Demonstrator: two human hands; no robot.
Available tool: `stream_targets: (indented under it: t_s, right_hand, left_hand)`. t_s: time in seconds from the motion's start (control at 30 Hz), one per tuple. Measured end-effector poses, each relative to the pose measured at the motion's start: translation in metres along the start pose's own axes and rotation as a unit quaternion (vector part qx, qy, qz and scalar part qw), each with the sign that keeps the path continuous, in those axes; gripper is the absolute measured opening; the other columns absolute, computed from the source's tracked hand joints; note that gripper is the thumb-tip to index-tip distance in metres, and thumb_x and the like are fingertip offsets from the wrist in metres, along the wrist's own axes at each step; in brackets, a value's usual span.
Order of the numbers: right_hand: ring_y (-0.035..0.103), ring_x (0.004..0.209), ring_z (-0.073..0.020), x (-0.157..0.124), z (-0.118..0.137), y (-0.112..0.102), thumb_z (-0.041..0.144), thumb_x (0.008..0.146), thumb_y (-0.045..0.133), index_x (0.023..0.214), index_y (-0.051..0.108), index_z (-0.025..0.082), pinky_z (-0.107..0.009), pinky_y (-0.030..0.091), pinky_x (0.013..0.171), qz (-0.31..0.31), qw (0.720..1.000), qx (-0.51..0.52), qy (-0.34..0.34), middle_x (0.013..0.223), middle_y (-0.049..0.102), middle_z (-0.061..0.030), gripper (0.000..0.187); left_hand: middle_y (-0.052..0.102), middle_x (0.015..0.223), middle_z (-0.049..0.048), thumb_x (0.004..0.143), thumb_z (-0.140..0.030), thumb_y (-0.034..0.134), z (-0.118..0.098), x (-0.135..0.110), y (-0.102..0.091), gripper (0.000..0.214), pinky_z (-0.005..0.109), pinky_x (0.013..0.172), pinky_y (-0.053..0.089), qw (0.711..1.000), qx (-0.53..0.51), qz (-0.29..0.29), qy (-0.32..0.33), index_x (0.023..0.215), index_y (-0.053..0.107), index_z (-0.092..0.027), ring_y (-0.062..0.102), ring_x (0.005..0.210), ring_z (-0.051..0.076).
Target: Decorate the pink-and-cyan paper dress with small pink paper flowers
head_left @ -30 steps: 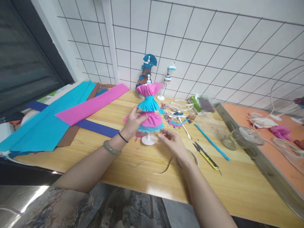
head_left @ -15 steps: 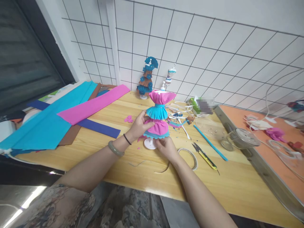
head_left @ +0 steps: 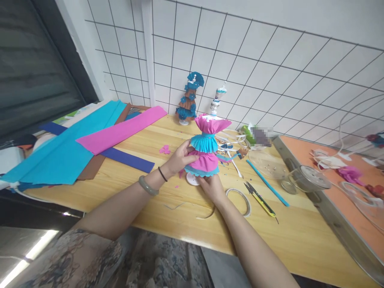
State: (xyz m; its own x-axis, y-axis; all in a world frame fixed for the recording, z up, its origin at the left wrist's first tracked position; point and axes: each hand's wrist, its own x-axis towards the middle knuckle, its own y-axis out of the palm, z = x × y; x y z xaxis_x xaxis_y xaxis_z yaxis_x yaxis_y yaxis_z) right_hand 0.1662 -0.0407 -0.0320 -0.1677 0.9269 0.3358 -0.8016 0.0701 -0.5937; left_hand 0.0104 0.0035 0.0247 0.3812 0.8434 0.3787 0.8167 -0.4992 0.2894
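A miniature dress form stands on a round white base, dressed in pink and light blue crepe paper with a pleated blue layer at the middle. It leans a little to the right. My left hand is closed on the left side of its paper skirt, thumb in front. Low down, my right hand grips near the hem and the base; its fingertips are partly hidden under the skirt. A tape roll lies just right of my right wrist, with yellow-handled thread snips beyond it.
Crepe paper sheets in light blue, pink and dark blue lie at the left. A teal-and-brown dress form stands by the wall. Paper scraps, a blue strip, a glass jar and an orange tray are rightward.
The dress form tips slightly further to the right, with both hands staying on it. The whole view has shifted a little.
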Motion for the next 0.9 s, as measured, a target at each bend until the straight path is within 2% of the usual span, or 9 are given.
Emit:
stream_targets:
  t_s: [0.17,0.33,0.57,0.67,0.8,0.9]
  right_hand:
    - [0.058,0.103,-0.0282,0.003,-0.015,-0.006,0.028,0.076,0.049,0.105,0.061,0.017,-0.039,0.045,0.084,-0.005,0.999,-0.034,0.027,0.107,0.065,-0.011,0.032]
    - [0.059,0.101,-0.0279,0.005,-0.021,-0.006,0.027,0.075,0.05,0.104,0.062,0.017,-0.039,0.046,0.082,-0.013,0.998,-0.045,0.045,0.105,0.066,-0.01,0.033]
    - [0.054,0.108,-0.0269,0.004,-0.019,-0.004,0.027,0.074,0.051,0.112,0.057,0.017,-0.039,0.046,0.086,-0.024,0.998,-0.038,0.039,0.113,0.063,-0.0079,0.04]
    - [0.052,0.112,-0.0267,0.003,-0.017,-0.005,0.028,0.075,0.051,0.116,0.055,0.017,-0.04,0.043,0.091,-0.019,0.999,-0.034,0.032,0.12,0.058,-0.0082,0.043]
    - [0.041,0.123,-0.0255,0.003,-0.016,-0.007,0.028,0.076,0.051,0.127,0.044,0.017,-0.04,0.034,0.1,-0.013,1.0,-0.026,0.006,0.133,0.046,-0.0087,0.053]
    - [0.039,0.125,-0.0242,0.002,-0.017,-0.007,0.027,0.077,0.049,0.129,0.042,0.016,-0.039,0.032,0.102,-0.004,0.999,-0.037,-0.018,0.135,0.044,-0.0101,0.053]
  left_hand:
    - [0.058,0.113,0.0101,0.066,-0.015,0.06,-0.003,0.0,-0.003,0.052,0.034,0.089,0.041,1.0,0.002,0.024,-0.016,0.117,0.045,-0.015,0.052,0.108,0.024]
    - [0.057,0.114,0.0105,0.07,-0.015,0.06,-0.004,0.0,-0.002,0.049,0.033,0.09,0.04,0.999,-0.017,0.032,-0.013,0.116,0.045,-0.014,0.05,0.11,0.023]
    - [0.06,0.108,0.0111,0.07,-0.019,0.061,-0.003,0.002,-0.003,0.044,0.033,0.087,0.041,0.998,-0.045,-0.003,-0.037,0.111,0.049,-0.013,0.055,0.101,0.021]
    - [0.061,0.107,0.0103,0.07,-0.02,0.059,-0.004,0.002,-0.006,0.042,0.034,0.087,0.04,0.998,-0.038,-0.038,-0.041,0.111,0.051,-0.014,0.056,0.1,0.02]
    - [0.063,0.103,0.0083,0.074,-0.023,0.05,-0.008,0.002,-0.012,0.03,0.034,0.086,0.04,0.992,-0.014,-0.123,-0.038,0.103,0.054,-0.016,0.056,0.1,0.019]
    - [0.065,0.096,0.0076,0.074,-0.025,0.049,-0.01,0.004,-0.017,0.025,0.032,0.082,0.041,0.982,-0.014,-0.184,-0.037,0.097,0.052,-0.016,0.059,0.096,0.018]
